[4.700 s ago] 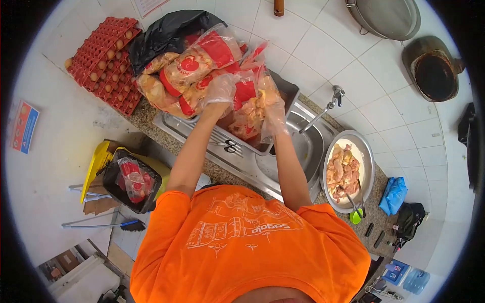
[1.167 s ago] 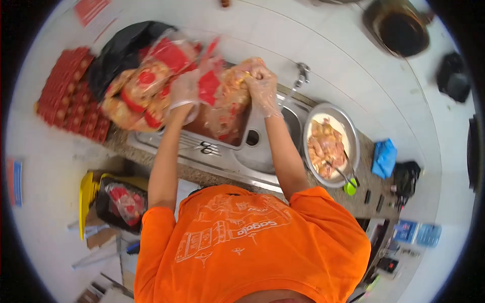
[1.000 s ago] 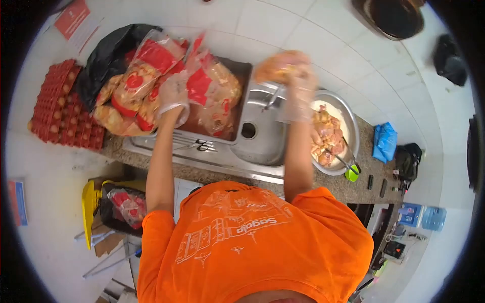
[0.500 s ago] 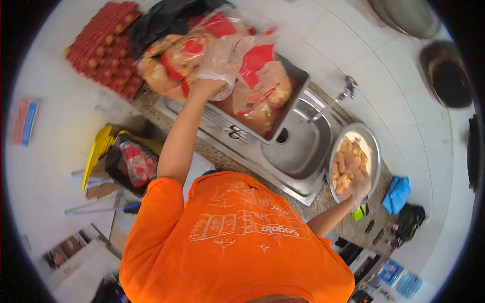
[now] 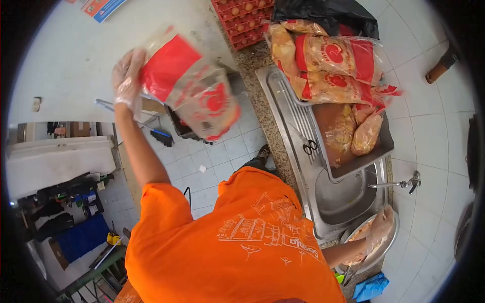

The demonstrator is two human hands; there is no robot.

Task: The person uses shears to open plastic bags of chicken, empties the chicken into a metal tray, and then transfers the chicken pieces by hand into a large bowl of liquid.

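My left hand [image 5: 129, 76], in a clear plastic glove, grips the edge of a limp red-and-clear chicken bag [image 5: 212, 98]. The bag hangs away from the counter, over the floor and partly in front of a dark bin [image 5: 184, 126]. My right hand [image 5: 380, 227], also gloved, is over the metal bowl [image 5: 391, 242] beside the sink. Its fingers are loosely bent, with nothing visible in them. The hand and forearm hide most of the bowl's pieces of chicken. Bagged chickens [image 5: 333, 55] lie over a grey tub [image 5: 353, 169] holding reddish liquid and more chicken.
Scissors [image 5: 309, 147] lie on the steel drainboard [image 5: 283, 101]. A tap [image 5: 409, 183] juts over the sink [image 5: 343, 197]. Red egg trays [image 5: 242, 22] are stacked at the counter's far end. A blue bag [image 5: 371, 287] lies near the bowl, and a broom [image 5: 161, 136] is by the bin.
My left hand has swung left from the tub, carrying the chicken bag out over the floor. My right hand has lifted from the chicken in the bowl. The view has turned left.
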